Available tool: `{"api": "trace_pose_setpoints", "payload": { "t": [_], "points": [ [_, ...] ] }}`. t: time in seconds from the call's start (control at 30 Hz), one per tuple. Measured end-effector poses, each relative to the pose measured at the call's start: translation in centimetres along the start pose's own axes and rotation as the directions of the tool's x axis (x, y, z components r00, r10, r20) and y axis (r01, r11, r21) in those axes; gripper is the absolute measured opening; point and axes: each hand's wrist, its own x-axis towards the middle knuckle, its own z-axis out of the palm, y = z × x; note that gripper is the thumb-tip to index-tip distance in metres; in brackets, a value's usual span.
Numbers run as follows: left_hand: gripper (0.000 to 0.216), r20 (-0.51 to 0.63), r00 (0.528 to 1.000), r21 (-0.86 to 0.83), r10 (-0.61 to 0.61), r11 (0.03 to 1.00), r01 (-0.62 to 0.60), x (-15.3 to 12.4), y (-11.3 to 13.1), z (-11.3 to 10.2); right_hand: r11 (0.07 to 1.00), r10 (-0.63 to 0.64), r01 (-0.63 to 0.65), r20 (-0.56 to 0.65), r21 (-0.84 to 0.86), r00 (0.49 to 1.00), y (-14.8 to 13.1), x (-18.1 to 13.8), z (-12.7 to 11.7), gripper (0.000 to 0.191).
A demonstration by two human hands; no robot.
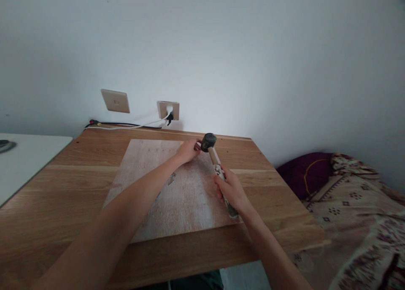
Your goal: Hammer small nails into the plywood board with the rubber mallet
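Observation:
My right hand is wrapped round the worn handle of a mallet with a black head. The mallet's head is up at the far side of a pale plywood board, right beside my left hand. At the board's far edge, the fingers of my left hand are pinched together; what they hold is hidden or too small to name. A small clear plastic packet lies on the board near my left forearm. Along the board's far side runs a row of small dark marks.
Beneath the board is a wooden table against the wall. White and black cables run along its back edge to a wall socket. A white surface adjoins at left. Patterned bedding and a purple cushion lie at right.

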Motion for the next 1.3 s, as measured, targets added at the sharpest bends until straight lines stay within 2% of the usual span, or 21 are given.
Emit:
{"api": "trace_pose_setpoints", "payload": {
  "t": [0.27,0.37,0.43,0.47,0.53,0.6,0.67,0.73,0.87,0.97,1.1,1.23,1.3],
  "points": [
    [0.046,0.031,0.999,-0.048,0.012,0.999,-0.01,0.2,0.2,-0.1,1.0,-0.008,0.008,-0.007,-0.025,1.0,0.3,0.1,0.0,0.042],
    [0.044,0.034,0.999,-0.058,0.011,0.998,-0.009,0.1,0.2,-1.5,1.0,0.0,0.0,0.004,-0.004,1.0,0.5,-0.1,-0.1,0.046],
    [0.033,0.054,0.997,-0.027,0.052,0.998,-0.051,-0.4,0.1,-3.4,1.0,0.004,-0.004,0.0,0.004,1.0,0.7,-0.5,-0.4,0.05],
    [0.026,0.09,0.992,-0.003,0.083,0.997,-0.083,-0.9,0.0,-4.6,1.0,0.007,-0.007,-0.002,0.003,1.0,0.7,-0.7,-0.6,0.052],
    [0.015,0.256,0.957,0.039,0.135,0.988,-0.149,-2.2,-0.1,-7.3,1.0,0.016,-0.016,-0.007,0.006,1.0,0.9,-1.3,-0.9,0.053],
    [0.01,0.429,0.897,0.091,0.104,0.983,-0.157,-3.9,0.1,-9.7,1.0,0.025,-0.025,-0.009,0.019,1.0,1.1,-1.9,-1.0,0.053],
    [0.015,0.519,0.853,0.151,0.053,0.977,-0.152,-5.5,0.6,-11.2,0.998,0.052,-0.052,-0.004,0.041,0.999,1.3,-2.3,-1.0,0.056],
    [0.018,0.548,0.835,0.194,0.043,0.965,-0.177,-6.8,1.2,-11.7,0.995,0.077,-0.077,0.005,0.059,0.997,1.4,-2.7,-0.9,0.06],
    [0.017,0.578,0.812,0.187,0.08,0.956,-0.227,-7.8,1.9,-10.6,0.992,0.11,-0.111,0.029,0.059,0.994,1.5,-3.1,-0.6,0.065],
    [0.02,0.559,0.826,0.145,0.07,0.973,-0.181,-7.8,1.7,-9.8,0.988,0.144,-0.146,0.032,0.059,0.989,1.3,-3.2,-0.6,0.068],
    [0.017,0.467,0.88,0.136,0.089,0.976,-0.171,-7.1,1.1,-9.1,0.983,0.162,-0.163,0.008,0.086,0.987,1.3,-3.1,-0.6,0.071],
    [0.029,0.255,0.948,0.042,0.189,0.978,-0.206,-4.8,0.7,-7.3,0.976,0.17,-0.167,-0.009,0.143,0.985,1.1,-2.7,-0.6,0.073],
    [0.029,0.134,0.973,0.012,0.189,0.981,-0.192,-3.4,0.4,-6.0,0.972,0.168,-0.163,-0.02,0.168,0.986,1.1,-2.5,-0.5,0.07]
  ]
}}
